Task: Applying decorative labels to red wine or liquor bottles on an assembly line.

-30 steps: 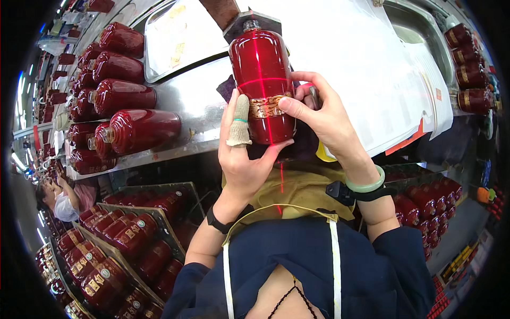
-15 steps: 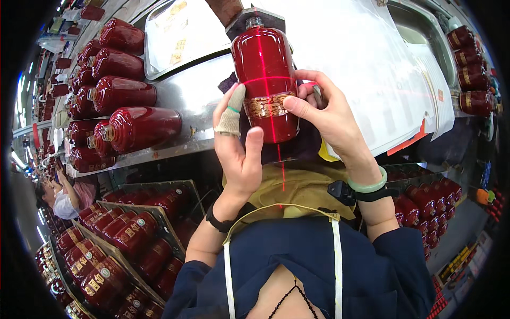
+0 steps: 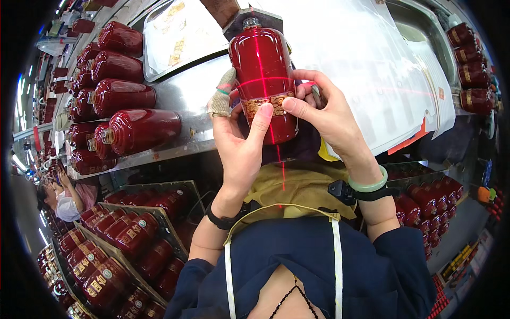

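Red bottle lying at the table's near edge, its neck pointing away from the person, just beside a dark angular block; left hand, one finger in a fabric cot, and right hand clasp its opposite sides, thumbs over the gold band; red light lines cross above the band

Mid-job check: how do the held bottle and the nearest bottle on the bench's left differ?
The held bottle shows a gold band; the bench bottle shows none. Red light lines cross the held bottle, not the bench bottle. Both are glossy red.
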Action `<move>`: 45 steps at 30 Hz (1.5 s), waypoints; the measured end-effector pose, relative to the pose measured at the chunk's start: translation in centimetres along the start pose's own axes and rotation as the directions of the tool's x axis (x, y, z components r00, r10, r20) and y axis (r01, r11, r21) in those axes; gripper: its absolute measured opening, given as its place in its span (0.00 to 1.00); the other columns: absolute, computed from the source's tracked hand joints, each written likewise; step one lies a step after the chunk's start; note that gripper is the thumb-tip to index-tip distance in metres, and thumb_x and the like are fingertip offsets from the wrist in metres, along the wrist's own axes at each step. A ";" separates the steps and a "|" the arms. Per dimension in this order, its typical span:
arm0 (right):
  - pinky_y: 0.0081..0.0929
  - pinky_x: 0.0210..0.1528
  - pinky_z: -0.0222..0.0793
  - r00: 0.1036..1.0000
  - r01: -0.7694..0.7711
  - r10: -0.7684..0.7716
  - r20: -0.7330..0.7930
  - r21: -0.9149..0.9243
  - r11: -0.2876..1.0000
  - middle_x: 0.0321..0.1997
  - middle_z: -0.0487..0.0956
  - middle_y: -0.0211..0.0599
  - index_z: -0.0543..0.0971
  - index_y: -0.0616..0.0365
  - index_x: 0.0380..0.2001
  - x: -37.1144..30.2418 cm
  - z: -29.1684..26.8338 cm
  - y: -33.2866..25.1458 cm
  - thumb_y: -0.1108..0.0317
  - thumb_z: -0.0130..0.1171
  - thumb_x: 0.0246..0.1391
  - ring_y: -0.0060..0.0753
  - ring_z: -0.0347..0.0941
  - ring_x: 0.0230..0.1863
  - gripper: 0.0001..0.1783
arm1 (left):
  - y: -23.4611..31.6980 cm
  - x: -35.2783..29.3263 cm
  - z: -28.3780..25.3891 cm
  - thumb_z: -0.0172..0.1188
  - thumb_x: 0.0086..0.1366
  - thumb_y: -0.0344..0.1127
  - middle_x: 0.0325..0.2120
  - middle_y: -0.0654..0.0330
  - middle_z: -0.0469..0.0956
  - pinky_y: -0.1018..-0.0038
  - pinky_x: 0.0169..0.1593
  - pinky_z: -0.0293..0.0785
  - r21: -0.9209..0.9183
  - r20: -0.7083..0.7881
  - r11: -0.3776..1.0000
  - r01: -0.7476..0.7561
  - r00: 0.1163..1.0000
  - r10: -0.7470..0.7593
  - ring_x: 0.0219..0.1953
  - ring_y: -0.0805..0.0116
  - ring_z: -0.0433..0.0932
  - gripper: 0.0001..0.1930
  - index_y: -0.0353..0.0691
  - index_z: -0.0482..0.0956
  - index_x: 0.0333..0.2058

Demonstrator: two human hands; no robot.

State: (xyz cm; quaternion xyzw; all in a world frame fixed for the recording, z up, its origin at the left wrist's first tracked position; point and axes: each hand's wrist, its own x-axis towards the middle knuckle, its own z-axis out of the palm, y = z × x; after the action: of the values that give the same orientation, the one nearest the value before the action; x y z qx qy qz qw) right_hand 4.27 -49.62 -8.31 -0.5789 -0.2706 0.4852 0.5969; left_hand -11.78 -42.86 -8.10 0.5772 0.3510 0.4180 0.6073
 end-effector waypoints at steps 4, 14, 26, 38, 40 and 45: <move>0.15 0.39 0.64 1.000 -0.007 0.007 -0.005 0.002 1.000 0.34 0.70 0.20 0.76 0.66 0.57 -0.1 0.1 -0.1 0.60 0.78 0.51 0.12 0.64 0.35 0.35 | 0.2 -0.1 0.1 0.68 0.67 0.29 0.63 0.54 0.65 0.66 0.64 0.67 -0.003 0.000 1.000 0.017 1.000 -0.017 0.62 0.65 0.68 0.36 0.34 0.59 0.69; 0.23 0.60 0.68 0.977 0.187 -0.165 -0.138 0.161 0.969 0.52 0.78 0.37 0.67 0.66 0.63 -1.0 -0.3 -1.1 0.71 0.57 0.68 0.22 0.73 0.54 0.23 | 0.3 -0.2 0.4 0.68 0.66 0.29 0.63 0.54 0.65 0.67 0.65 0.67 0.043 -0.017 0.999 -0.003 1.000 0.004 0.61 0.65 0.68 0.36 0.34 0.60 0.69; 0.19 0.35 0.69 0.900 0.357 -0.388 -0.197 -0.174 0.918 0.35 0.81 0.35 0.78 0.63 0.50 -2.6 2.4 -2.0 0.76 0.61 0.62 0.17 0.72 0.32 0.13 | 0.1 -0.1 0.0 0.68 0.66 0.32 0.63 0.53 0.64 0.65 0.64 0.67 0.129 -0.010 0.991 -0.035 0.999 0.037 0.60 0.63 0.69 0.38 0.33 0.59 0.70; 0.19 0.38 0.71 0.926 0.320 -0.374 -0.054 -0.411 0.854 0.35 0.82 0.33 0.78 0.63 0.49 -2.2 0.8 -0.7 0.74 0.60 0.65 0.16 0.74 0.33 0.11 | -1.2 0.2 -3.2 0.81 0.46 0.34 0.59 0.48 0.75 0.64 0.64 0.69 0.335 0.182 0.940 -0.069 0.983 0.008 0.62 0.56 0.74 0.57 0.32 0.56 0.72; 0.19 0.39 0.71 0.909 0.213 -0.332 -0.251 -0.405 0.889 0.35 0.82 0.33 0.78 0.64 0.49 -1.4 -0.6 0.1 0.74 0.60 0.64 0.17 0.74 0.35 0.12 | -1.4 -0.1 -3.4 0.81 0.46 0.32 0.58 0.50 0.76 0.65 0.63 0.70 0.486 0.198 0.825 -0.287 0.956 0.216 0.62 0.58 0.74 0.52 0.33 0.63 0.70; 0.20 0.48 0.71 0.903 0.288 -0.361 -0.232 -0.298 0.910 0.42 0.81 0.35 0.76 0.65 0.52 -1.6 -2.8 0.3 0.74 0.57 0.67 0.19 0.75 0.43 0.12 | 1.4 -0.5 -2.7 0.78 0.46 0.27 0.61 0.45 0.74 0.62 0.66 0.67 0.520 0.255 0.689 -0.505 0.862 0.439 0.64 0.51 0.72 0.51 0.31 0.63 0.70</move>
State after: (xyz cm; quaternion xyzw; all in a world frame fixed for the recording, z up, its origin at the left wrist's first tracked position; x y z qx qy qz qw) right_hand 6.01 -52.29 -8.73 -0.6606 -0.3366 0.2515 0.6221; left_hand -14.54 -42.22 -6.97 0.8242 0.2649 0.4031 0.2965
